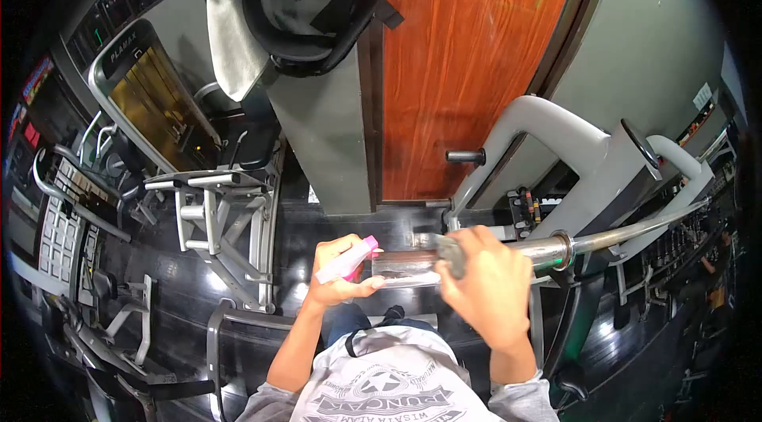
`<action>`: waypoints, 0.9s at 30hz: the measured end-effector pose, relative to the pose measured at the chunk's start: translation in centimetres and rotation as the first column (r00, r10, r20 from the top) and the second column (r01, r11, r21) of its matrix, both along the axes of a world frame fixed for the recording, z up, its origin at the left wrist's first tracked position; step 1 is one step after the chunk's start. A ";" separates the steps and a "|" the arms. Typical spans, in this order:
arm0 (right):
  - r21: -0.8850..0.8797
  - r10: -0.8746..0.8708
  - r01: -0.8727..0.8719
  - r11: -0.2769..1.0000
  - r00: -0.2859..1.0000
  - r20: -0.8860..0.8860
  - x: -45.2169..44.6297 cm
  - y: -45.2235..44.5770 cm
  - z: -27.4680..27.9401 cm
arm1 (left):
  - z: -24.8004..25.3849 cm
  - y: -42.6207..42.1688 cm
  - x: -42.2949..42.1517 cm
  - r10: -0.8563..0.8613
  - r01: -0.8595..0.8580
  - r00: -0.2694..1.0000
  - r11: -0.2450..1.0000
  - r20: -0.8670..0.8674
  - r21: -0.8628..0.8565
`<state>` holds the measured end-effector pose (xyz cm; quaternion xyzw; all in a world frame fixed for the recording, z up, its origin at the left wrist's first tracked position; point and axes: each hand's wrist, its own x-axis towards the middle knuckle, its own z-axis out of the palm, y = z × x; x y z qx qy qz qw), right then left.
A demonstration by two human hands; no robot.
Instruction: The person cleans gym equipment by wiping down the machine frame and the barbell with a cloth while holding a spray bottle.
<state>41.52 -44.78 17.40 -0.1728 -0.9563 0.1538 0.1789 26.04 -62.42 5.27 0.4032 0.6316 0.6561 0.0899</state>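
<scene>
Grey cloth (451, 256) against barbell sleeve (406, 265), between sleeve's free end and collar (563, 251); right hand (494, 283) gripping cloth. Pink-and-clear bottle (344, 262) just beside free end, left hand (327, 290) closed around it; whether hand touches sleeve, cannot tell. Beyond sleeve: pale machine frame (559, 132), reddish wooden panel (476, 49), grey pillar (327, 140) at panel's left edge.

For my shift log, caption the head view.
Among gym machines, the left hand holds a pink-topped bottle; the right hand holds a grey cloth against a chrome barbell.
</scene>
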 end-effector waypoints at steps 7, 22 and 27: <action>-0.055 0.334 -0.329 0.943 0.934 0.124 -6.0 -1.9 0.6 | -0.8 0.0 -0.5 0.014 -0.012 0.994 1.000 -0.111 0.025; -0.015 0.202 -0.204 0.979 0.975 -0.088 -3.0 -4.8 -0.5 | -3.1 -0.3 -3.4 -0.315 0.315 0.932 0.949 0.181 0.031; 0.062 0.399 -0.407 0.911 0.910 0.113 -7.5 -4.0 0.7 | -5.8 -0.9 -4.2 -0.415 0.294 0.700 0.909 0.581 0.295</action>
